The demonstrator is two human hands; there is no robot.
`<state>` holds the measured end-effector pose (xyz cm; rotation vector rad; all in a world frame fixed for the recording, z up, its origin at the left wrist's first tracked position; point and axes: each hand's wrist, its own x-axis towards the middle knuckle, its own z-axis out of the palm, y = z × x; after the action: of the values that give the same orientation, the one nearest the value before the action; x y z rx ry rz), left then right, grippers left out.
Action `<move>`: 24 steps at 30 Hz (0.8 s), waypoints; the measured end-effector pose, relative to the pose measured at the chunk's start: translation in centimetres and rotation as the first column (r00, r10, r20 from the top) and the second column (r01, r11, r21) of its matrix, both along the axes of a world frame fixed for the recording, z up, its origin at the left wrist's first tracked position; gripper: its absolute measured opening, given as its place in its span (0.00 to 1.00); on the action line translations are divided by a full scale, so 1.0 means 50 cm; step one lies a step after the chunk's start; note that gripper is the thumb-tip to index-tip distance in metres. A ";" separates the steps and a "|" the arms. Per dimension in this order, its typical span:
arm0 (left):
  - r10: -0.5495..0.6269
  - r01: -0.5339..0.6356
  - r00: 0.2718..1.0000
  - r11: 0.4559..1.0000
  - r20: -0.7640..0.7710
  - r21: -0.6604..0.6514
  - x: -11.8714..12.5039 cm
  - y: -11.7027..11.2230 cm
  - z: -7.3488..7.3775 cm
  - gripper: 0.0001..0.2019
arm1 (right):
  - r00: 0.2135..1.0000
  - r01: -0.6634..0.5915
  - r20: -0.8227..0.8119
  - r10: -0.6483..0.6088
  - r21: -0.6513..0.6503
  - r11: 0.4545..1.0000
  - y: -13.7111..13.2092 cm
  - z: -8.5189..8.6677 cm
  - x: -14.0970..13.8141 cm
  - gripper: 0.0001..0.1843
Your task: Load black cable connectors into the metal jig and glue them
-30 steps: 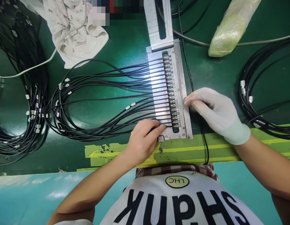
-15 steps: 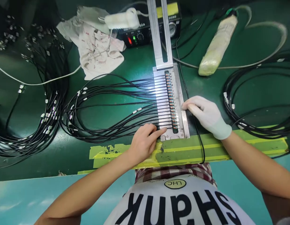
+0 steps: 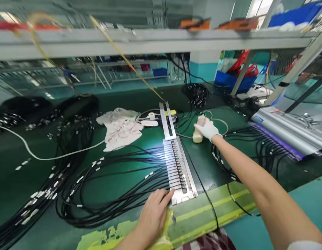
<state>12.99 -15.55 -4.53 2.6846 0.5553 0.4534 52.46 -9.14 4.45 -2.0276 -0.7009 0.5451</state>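
Observation:
A metal fixture plate holds a row of black cables with their connector ends in a slot. My bare left hand rests at its near left corner. The thumb touches the plate, and the loosely bent fingers lie by the nearest cables. Farther right, my right hand, in a white glove, is closed around a corded tool wrapped in clear film. Its lower end shows below the fingers; the glove hides part of it. A slotted metal bar extends from the plate's far end.
A white crumpled cloth lies beside a black control box. Bundled black cables cover the left side. At right are more coils and a silver machine. A shelf beam crosses above.
My right hand has left the plate's right edge, reached forward and closed on the wrapped tool. My left hand stays at the plate's corner. The view has tilted up.

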 end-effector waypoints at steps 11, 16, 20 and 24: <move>0.061 -0.040 0.988 0.988 0.140 -0.149 -0.039 0.027 0.058 0.23 | 0.846 -0.165 -0.410 0.341 0.407 0.898 -0.085 0.035 -0.077 0.25; 0.132 -0.007 0.953 0.909 0.271 -0.417 0.029 0.040 0.188 0.38 | 0.605 -0.310 -0.359 0.711 0.716 0.625 -0.192 -0.006 -0.232 0.29; 0.126 0.054 0.954 0.818 0.271 -0.573 0.059 0.026 0.222 0.47 | 0.596 -0.409 -0.218 0.773 0.746 0.525 -0.224 0.000 -0.320 0.35; 0.072 0.090 0.965 0.815 0.253 -0.572 0.012 0.011 0.205 0.41 | 0.534 -0.341 -0.206 0.820 0.835 0.431 -0.236 0.034 -0.309 0.42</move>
<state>13.61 -14.98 5.73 1.9981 0.5007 0.5277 36.99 -20.95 6.17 -0.6726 -1.0583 1.0903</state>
